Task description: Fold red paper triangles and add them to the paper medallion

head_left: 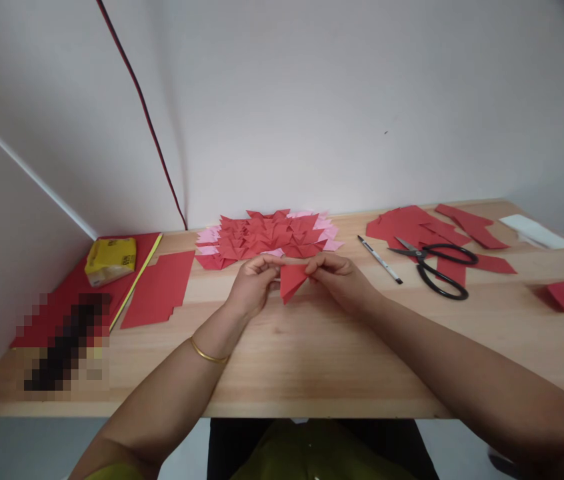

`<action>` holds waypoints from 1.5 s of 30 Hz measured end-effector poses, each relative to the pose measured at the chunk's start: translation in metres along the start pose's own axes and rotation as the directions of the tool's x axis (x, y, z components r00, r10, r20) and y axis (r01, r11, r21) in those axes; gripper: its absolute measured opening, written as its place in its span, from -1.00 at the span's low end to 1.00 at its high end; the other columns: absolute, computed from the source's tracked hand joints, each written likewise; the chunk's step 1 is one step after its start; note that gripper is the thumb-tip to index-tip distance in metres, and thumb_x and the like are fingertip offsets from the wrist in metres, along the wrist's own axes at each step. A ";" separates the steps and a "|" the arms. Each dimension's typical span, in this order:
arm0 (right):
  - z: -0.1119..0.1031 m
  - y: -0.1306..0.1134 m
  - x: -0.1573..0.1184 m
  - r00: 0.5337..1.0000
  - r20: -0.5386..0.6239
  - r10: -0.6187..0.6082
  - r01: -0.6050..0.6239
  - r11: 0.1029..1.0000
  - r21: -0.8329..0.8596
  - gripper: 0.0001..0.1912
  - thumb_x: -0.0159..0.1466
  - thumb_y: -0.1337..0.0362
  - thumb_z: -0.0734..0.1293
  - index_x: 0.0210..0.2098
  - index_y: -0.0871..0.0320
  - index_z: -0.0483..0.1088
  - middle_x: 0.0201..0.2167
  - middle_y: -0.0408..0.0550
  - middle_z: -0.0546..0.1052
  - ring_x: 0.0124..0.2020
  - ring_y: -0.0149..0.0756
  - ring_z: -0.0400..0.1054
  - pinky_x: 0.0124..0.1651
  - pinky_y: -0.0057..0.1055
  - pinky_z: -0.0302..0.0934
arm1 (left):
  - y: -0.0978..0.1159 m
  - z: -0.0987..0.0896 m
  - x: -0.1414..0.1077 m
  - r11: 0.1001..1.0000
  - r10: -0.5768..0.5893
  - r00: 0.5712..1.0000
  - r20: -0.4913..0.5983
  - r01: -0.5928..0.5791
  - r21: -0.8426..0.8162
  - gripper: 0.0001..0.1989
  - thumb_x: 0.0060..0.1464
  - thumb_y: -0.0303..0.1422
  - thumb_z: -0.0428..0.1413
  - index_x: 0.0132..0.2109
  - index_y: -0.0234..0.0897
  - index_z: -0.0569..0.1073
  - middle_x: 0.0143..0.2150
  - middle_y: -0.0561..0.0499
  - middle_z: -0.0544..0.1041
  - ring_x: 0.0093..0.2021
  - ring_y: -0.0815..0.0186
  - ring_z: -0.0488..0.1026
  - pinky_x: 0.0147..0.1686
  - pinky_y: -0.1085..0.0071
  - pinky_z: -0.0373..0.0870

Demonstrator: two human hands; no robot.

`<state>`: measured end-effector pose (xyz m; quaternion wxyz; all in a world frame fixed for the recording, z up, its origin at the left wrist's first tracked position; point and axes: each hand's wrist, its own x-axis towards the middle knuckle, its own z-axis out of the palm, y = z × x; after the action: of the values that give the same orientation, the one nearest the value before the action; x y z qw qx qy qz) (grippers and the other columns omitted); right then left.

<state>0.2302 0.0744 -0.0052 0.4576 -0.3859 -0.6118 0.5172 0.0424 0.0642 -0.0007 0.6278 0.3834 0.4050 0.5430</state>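
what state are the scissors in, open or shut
Open: the scissors lie with their two blades parted toward the tips and their black handles spread apart.

At mid-frame the folded paper point(292, 281) is plain red, and just above it the paper cluster point(272, 235) is red with pale pink at both ends. Right of centre come black-handled scissors point(420, 254) and a white pen point(380, 260) with black ends; at left, a yellow packet point(111, 259) bears what seems to be dark lettering. The tabletop point(287, 373) is pale tan, streaked with grain.
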 end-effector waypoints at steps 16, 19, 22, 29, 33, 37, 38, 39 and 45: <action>-0.014 0.001 0.003 0.948 0.196 -0.251 0.292 0.930 -0.222 -0.87 0.14 0.36 0.25 -0.31 0.12 0.39 -0.20 -0.03 0.45 -0.15 -0.26 0.35 -0.11 -0.30 0.22 | 0.006 -0.001 -0.004 0.956 -0.238 0.968 0.082 0.218 0.197 -0.74 -0.09 -0.28 0.25 -0.33 -0.42 0.46 -0.50 -0.01 0.49 -0.62 0.47 0.35 -0.66 0.57 0.23; -0.013 -0.005 0.001 0.971 0.172 -0.165 0.203 0.952 -0.231 -0.78 0.17 0.23 0.30 -0.18 0.12 0.37 -0.12 0.01 0.44 -0.11 -0.23 0.34 -0.12 -0.31 0.24 | 0.006 0.001 -0.007 0.926 -0.120 0.987 0.110 0.071 0.371 -0.76 -0.03 -0.25 0.20 -0.35 -0.38 0.46 -0.55 0.05 0.45 -0.65 0.50 0.29 -0.64 0.56 0.20; -0.009 -0.007 0.000 0.991 0.118 -0.062 0.096 0.946 -0.309 -0.71 0.16 0.12 0.34 -0.19 0.15 0.39 -0.24 0.00 0.49 -0.27 -0.28 0.35 -0.24 -0.35 0.24 | 0.008 0.006 -0.013 0.801 -0.013 0.986 0.166 -0.089 0.592 -0.78 0.02 -0.24 0.15 -0.35 -0.35 0.50 -0.57 0.08 0.44 -0.60 0.48 0.30 -0.57 0.54 0.23; -0.009 -0.008 0.002 0.994 0.108 0.006 0.015 0.981 -0.195 -0.75 0.21 0.11 0.29 -0.29 0.17 0.45 -0.35 -0.06 0.50 -0.34 -0.32 0.34 -0.25 -0.37 0.21 | 0.007 0.007 -0.013 0.790 0.217 0.961 0.170 -0.275 0.548 -0.69 -0.09 -0.29 0.24 -0.15 -0.29 0.55 -0.18 -0.06 0.58 -0.30 0.33 0.46 -0.30 0.43 0.38; -0.010 -0.009 0.002 0.994 0.108 0.027 -0.013 0.991 -0.132 -0.75 0.22 0.10 0.27 -0.32 0.16 0.43 -0.37 -0.09 0.48 -0.36 -0.35 0.31 -0.28 -0.40 0.19 | 0.003 0.006 -0.012 0.854 0.150 0.981 0.120 -0.190 0.485 -0.62 -0.12 -0.26 0.27 -0.11 -0.30 0.54 -0.29 -0.03 0.57 -0.54 0.48 0.32 -0.55 0.53 0.26; -0.010 -0.007 0.002 0.993 0.118 0.011 0.004 0.992 -0.123 -0.76 0.24 0.11 0.27 -0.32 0.16 0.43 -0.38 -0.11 0.46 -0.37 -0.36 0.29 -0.28 -0.41 0.17 | 0.004 0.006 -0.014 0.863 0.141 0.985 0.099 -0.172 0.476 -0.65 -0.10 -0.27 0.26 -0.12 -0.32 0.55 -0.41 0.01 0.54 -0.61 0.52 0.25 -0.61 0.56 0.23; -0.010 -0.008 0.001 0.993 0.119 0.012 0.003 0.992 -0.123 -0.76 0.24 0.11 0.27 -0.32 0.16 0.43 -0.39 -0.11 0.46 -0.37 -0.36 0.29 -0.29 -0.41 0.17 | 0.004 0.007 -0.014 0.863 0.146 0.984 0.098 -0.175 0.475 -0.65 -0.09 -0.28 0.25 -0.12 -0.32 0.55 -0.42 0.01 0.54 -0.61 0.52 0.26 -0.60 0.55 0.24; -0.009 -0.008 0.001 0.993 0.119 0.016 -0.002 0.993 -0.121 -0.76 0.24 0.12 0.27 -0.32 0.16 0.43 -0.39 -0.10 0.46 -0.37 -0.36 0.29 -0.29 -0.41 0.17 | 0.005 0.007 -0.014 0.862 0.149 0.984 0.098 -0.178 0.474 -0.66 -0.09 -0.29 0.25 -0.12 -0.32 0.55 -0.41 0.00 0.54 -0.61 0.52 0.27 -0.60 0.55 0.26; -0.009 -0.008 0.001 0.994 0.101 0.034 -0.024 0.995 -0.095 -0.76 0.21 0.11 0.29 -0.32 0.17 0.42 -0.40 -0.12 0.46 -0.40 -0.39 0.28 -0.32 -0.43 0.16 | 0.006 0.007 -0.015 0.870 0.126 0.989 0.079 -0.148 0.470 -0.68 -0.09 -0.29 0.24 -0.15 -0.34 0.56 -0.50 0.05 0.49 -0.63 0.51 0.27 -0.62 0.56 0.24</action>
<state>0.2382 0.0759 0.0031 0.3997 -0.3887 -0.6522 0.5136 0.0458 0.0500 0.0087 0.4837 0.5655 0.4831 0.4614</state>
